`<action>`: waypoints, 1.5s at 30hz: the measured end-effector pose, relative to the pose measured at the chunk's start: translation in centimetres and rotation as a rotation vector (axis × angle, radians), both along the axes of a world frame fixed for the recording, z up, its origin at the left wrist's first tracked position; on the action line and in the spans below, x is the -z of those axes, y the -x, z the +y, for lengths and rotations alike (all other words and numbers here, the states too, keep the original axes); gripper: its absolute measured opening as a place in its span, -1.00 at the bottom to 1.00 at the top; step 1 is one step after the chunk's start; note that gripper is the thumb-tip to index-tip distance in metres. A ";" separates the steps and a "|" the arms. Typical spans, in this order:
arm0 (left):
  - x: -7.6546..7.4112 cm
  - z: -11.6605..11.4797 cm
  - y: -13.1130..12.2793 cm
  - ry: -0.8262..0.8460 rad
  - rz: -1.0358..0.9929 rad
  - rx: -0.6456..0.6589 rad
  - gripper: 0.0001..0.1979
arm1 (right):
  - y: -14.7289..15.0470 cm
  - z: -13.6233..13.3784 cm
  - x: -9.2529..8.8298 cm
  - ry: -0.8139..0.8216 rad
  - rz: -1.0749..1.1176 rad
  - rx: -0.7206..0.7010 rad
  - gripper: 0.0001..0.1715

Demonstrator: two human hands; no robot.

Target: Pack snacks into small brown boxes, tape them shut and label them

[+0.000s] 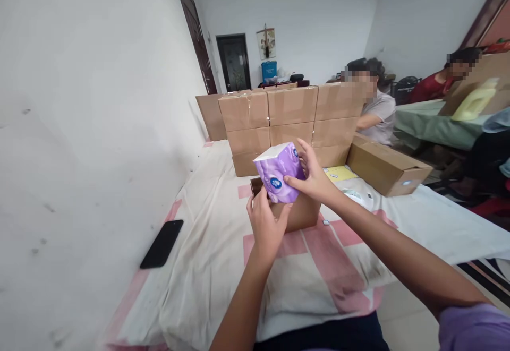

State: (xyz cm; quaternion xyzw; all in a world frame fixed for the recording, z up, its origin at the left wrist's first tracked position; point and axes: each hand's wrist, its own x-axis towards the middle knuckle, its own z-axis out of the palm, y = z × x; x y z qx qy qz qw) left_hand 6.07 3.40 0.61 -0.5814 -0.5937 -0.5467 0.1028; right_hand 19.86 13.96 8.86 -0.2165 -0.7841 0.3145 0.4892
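A purple, plastic-wrapped tissue pack (pixel 287 176) with a white top and blue round logos is held tilted above a cardboard box (pixel 302 214). My right hand (pixel 314 177) grips its right side, thumb on the front and fingers behind. At the pack's lower left, my left hand (pixel 265 221) has thumb and fingers curled about the bottom edge, close to the box's rim. Both hands and the pack cover most of the box's opening, so its contents are hidden.
Stacked, taped cartons (pixel 292 105) form a wall behind the box. A longer carton (pixel 388 168) lies at the right, beside a yellow sheet (pixel 340 173) and a clear plastic item (pixel 357 197). A black phone (pixel 162 244) rests by the left wall. Two people sit farther right.
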 end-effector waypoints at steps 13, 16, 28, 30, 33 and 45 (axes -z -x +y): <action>0.4 1.3 0.2 -0.062 0.074 -0.029 -0.35 | 0.5 -1.6 -1.3 -0.243 -0.200 0.150 0.44; 0.9 1.1 1.2 -0.046 0.293 0.004 -0.67 | -0.9 0.6 -3.0 -0.347 -0.167 0.148 0.46; 2.3 0.8 2.4 -0.156 0.392 0.084 -0.75 | -0.8 4.4 -3.4 -0.242 -0.678 -0.286 0.31; 2.3 0.9 2.6 -0.169 0.395 0.106 -0.74 | -0.4 4.4 -3.2 -0.308 -0.707 -0.289 0.29; 2.2 1.1 2.9 -0.178 0.404 0.126 -0.75 | -0.2 4.3 -2.9 -0.397 -0.767 -0.312 0.19; 2.1 0.8 3.0 -0.071 0.408 0.063 -0.76 | 0.5 5.3 -0.6 -0.316 -0.745 -0.425 -0.23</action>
